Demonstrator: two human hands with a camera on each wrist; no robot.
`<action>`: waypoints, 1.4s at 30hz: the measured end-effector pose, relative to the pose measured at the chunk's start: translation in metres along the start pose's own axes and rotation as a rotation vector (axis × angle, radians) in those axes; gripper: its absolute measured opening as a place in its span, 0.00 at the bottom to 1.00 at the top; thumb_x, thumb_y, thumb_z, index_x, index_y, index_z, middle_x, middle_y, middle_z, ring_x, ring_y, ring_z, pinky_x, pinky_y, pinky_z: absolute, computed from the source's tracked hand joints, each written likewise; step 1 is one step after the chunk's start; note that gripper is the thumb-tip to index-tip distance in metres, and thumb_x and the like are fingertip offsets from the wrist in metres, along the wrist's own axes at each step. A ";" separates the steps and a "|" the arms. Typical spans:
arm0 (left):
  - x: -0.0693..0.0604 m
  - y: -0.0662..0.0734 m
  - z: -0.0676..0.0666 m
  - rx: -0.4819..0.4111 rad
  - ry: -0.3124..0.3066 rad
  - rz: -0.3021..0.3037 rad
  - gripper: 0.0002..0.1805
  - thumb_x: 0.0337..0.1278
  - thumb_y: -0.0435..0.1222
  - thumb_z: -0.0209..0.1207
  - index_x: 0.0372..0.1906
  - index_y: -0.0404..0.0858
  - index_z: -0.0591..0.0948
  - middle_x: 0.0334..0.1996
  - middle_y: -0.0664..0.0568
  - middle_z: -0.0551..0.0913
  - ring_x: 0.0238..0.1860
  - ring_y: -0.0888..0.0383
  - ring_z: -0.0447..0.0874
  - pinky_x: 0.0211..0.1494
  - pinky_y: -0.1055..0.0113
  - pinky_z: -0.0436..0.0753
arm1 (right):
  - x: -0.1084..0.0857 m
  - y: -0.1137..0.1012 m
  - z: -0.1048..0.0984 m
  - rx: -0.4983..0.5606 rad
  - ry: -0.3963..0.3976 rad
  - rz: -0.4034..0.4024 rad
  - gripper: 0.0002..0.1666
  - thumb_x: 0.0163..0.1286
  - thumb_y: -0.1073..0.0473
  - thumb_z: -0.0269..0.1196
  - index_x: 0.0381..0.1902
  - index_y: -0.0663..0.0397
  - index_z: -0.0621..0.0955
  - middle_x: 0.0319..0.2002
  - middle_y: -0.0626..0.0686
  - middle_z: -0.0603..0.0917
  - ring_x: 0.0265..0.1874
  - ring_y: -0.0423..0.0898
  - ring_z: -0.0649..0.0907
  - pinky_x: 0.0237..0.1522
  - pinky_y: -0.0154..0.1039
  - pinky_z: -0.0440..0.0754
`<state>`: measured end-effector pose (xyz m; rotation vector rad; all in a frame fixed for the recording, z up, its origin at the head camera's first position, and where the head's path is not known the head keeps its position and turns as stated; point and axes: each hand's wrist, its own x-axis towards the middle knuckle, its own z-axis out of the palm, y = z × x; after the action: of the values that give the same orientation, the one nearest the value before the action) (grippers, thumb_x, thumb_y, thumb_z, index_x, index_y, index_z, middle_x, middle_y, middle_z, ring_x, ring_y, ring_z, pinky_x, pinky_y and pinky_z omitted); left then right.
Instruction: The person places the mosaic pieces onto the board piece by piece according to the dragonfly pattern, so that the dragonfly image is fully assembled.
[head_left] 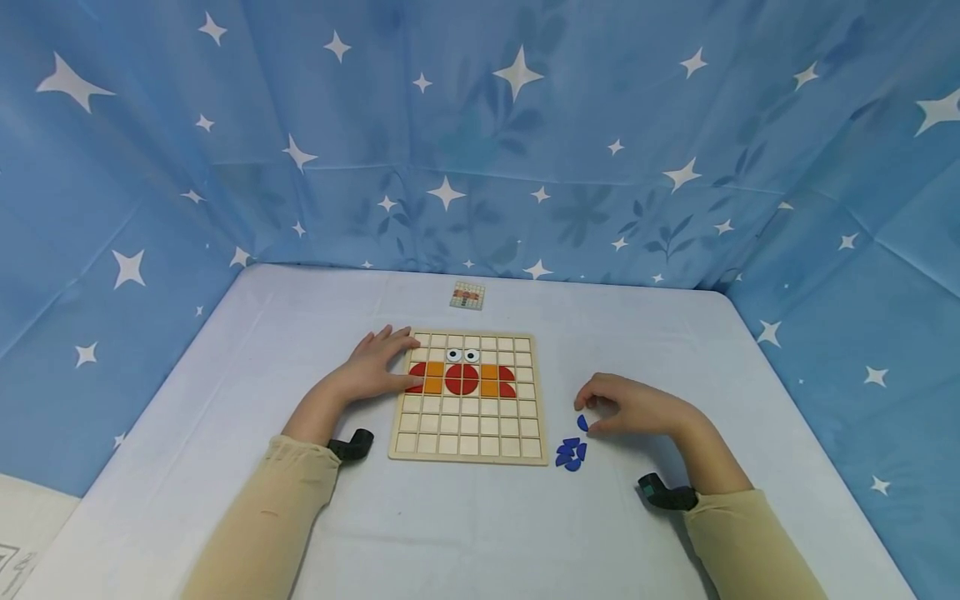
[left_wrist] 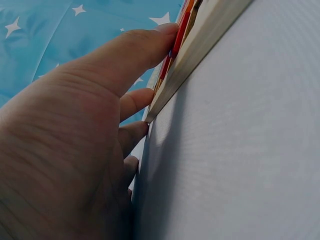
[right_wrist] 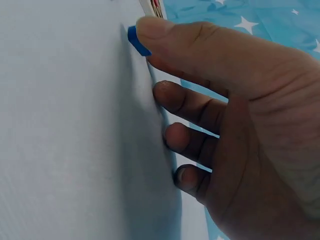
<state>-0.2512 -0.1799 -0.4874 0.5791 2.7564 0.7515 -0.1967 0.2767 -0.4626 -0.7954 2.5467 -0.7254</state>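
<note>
A wooden grid board [head_left: 469, 423] lies flat on the table, bearing red pieces [head_left: 454, 387], orange pieces [head_left: 489, 388] and two eye discs [head_left: 471, 356]. My left hand [head_left: 372, 367] rests at its left edge, fingers spread and thumb over a red piece; the left wrist view shows that hand [left_wrist: 75, 120] with its thumb against a red piece [left_wrist: 182, 31]. Right of the board, my right hand [head_left: 637, 407] pinches a blue piece [head_left: 582, 423]. In the right wrist view the blue piece [right_wrist: 137, 42] shows at the thumb tip of the hand [right_wrist: 240, 100], other fingers loosely bent.
Several blue pieces [head_left: 573, 465] lie close together just off the board's lower right side. A small picture card [head_left: 467, 296] is behind the board. The white table [head_left: 360, 533] meets a blue star-patterned curtain [head_left: 465, 125] at the back and sides.
</note>
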 end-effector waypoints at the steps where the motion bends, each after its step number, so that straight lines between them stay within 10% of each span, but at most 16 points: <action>1: 0.000 0.000 0.000 0.001 -0.001 -0.001 0.38 0.56 0.58 0.65 0.69 0.49 0.70 0.79 0.48 0.55 0.81 0.43 0.39 0.82 0.46 0.36 | 0.000 0.000 0.000 0.002 -0.004 -0.009 0.15 0.60 0.54 0.73 0.44 0.38 0.81 0.39 0.43 0.78 0.41 0.41 0.75 0.44 0.34 0.78; 22: 0.001 -0.002 0.000 -0.004 -0.002 0.011 0.38 0.56 0.58 0.64 0.69 0.49 0.70 0.79 0.49 0.54 0.81 0.44 0.39 0.82 0.46 0.36 | 0.011 -0.011 0.004 -0.044 0.085 -0.002 0.11 0.65 0.56 0.68 0.43 0.41 0.79 0.37 0.39 0.79 0.38 0.39 0.76 0.42 0.33 0.78; 42: 0.000 -0.001 0.000 -0.001 0.004 0.004 0.38 0.55 0.59 0.64 0.69 0.50 0.70 0.79 0.50 0.55 0.81 0.44 0.39 0.82 0.46 0.36 | 0.074 -0.089 0.019 -0.051 0.164 -0.044 0.10 0.65 0.53 0.67 0.41 0.46 0.78 0.32 0.44 0.77 0.31 0.41 0.74 0.32 0.35 0.75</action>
<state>-0.2520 -0.1806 -0.4880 0.5838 2.7594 0.7557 -0.2079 0.1614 -0.4408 -0.8432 2.7116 -0.7719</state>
